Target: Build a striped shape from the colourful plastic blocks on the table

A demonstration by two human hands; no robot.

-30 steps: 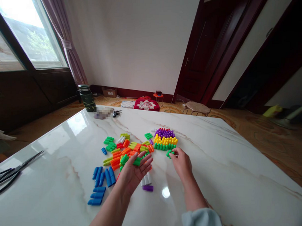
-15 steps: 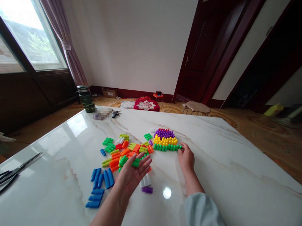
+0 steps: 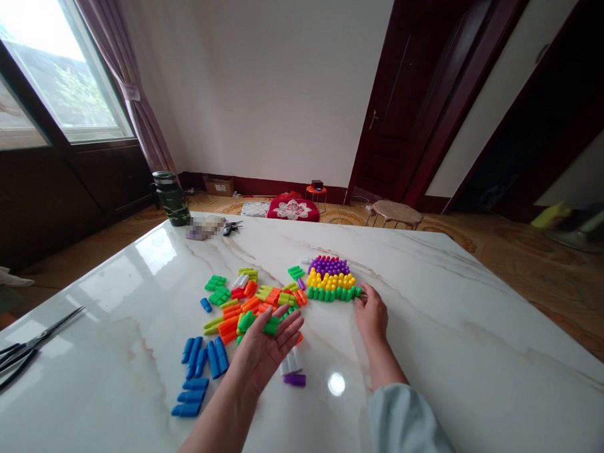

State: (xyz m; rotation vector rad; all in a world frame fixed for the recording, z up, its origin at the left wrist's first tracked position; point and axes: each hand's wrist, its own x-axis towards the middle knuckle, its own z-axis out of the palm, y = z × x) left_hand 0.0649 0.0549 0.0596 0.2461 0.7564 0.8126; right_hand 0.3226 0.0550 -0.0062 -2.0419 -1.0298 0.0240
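My left hand (image 3: 267, 345) lies palm up over the marble table (image 3: 428, 325), fingers spread, with a couple of green pegs (image 3: 270, 326) resting on the fingers. My right hand (image 3: 371, 313) reaches to the right end of the assembled block (image 3: 330, 279) of purple, yellow and green pegs, its fingertips touching the green peg at the end of the front row (image 3: 355, 293). A loose pile of orange, green, yellow and red pegs (image 3: 249, 301) lies just beyond my left hand. Blue pegs (image 3: 199, 369) lie to its left.
White and purple pegs (image 3: 292, 370) lie by my left wrist. Long black scissors (image 3: 11, 357) sit at the table's left edge. A dark flask (image 3: 170, 197), a small blurred object and keys (image 3: 230, 227) stand at the far edge. A stool (image 3: 395, 212) and red cushion are on the floor beyond.
My right hand carried a green peg from in front of the block up to the right end of its green row and stayed there. My left hand barely moved.
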